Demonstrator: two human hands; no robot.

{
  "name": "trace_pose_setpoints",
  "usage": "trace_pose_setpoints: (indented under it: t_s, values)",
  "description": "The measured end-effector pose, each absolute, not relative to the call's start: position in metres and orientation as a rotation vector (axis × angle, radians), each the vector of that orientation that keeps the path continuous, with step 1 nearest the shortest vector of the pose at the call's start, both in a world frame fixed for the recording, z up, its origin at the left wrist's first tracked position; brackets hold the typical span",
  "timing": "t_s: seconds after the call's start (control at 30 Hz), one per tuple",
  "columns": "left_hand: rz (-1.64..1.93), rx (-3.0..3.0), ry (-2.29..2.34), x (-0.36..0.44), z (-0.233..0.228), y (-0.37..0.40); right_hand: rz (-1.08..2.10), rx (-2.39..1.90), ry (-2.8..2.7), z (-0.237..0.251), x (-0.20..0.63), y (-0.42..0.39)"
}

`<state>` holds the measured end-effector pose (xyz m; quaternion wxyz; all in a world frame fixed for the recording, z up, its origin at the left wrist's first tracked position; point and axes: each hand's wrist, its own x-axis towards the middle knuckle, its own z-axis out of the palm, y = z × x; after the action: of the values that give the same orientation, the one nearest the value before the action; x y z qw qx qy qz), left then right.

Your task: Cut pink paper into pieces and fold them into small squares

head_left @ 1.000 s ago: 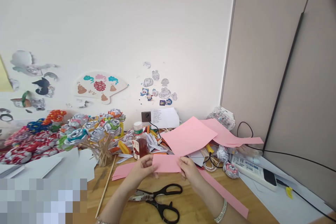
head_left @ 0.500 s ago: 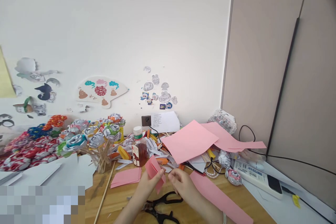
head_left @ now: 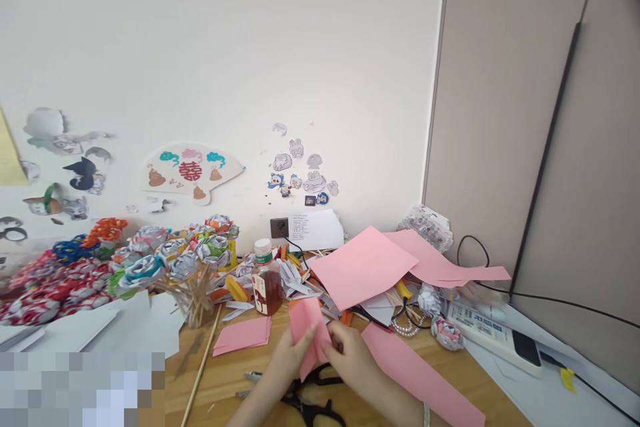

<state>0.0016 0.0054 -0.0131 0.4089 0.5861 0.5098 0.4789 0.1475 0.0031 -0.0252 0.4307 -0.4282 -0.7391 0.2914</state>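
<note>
A folded piece of pink paper (head_left: 309, 330) is held upright between both hands over the wooden desk. My left hand (head_left: 299, 350) grips its left side, thumb on the near face. My right hand (head_left: 345, 347) pinches its right edge with curled fingers. Below the hands lie black-handled scissors (head_left: 313, 410), partly covered by my left forearm, with the blades pointing left. To the left rests a small stack of pink paper pieces (head_left: 243, 335). A long pink strip (head_left: 420, 373) lies beside my right forearm.
Behind the hands stand a bottle of reddish liquid (head_left: 267, 287) and large pink sheets (head_left: 365, 267) over scraps. Paper flowers on sticks (head_left: 185, 267) crowd the left, near a long thin stick (head_left: 201, 367). A white power strip (head_left: 493, 340) with cables sits right.
My right hand has moved in and now grips the pink paper's right edge. The paper has turned and opened out somewhat, showing a broader face.
</note>
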Motion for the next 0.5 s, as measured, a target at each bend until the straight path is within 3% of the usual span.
trace_pose_setpoints:
  t_s: [0.23,0.5]
  values:
    - [1.151,1.216,1.12,-0.015,-0.005,0.007,1.311,-1.085,-1.465,-0.029,0.153,0.02]
    - [1.135,1.335,1.195,-0.018,-0.003,0.006,1.251,-1.044,-1.468,-0.027,0.155,0.021]
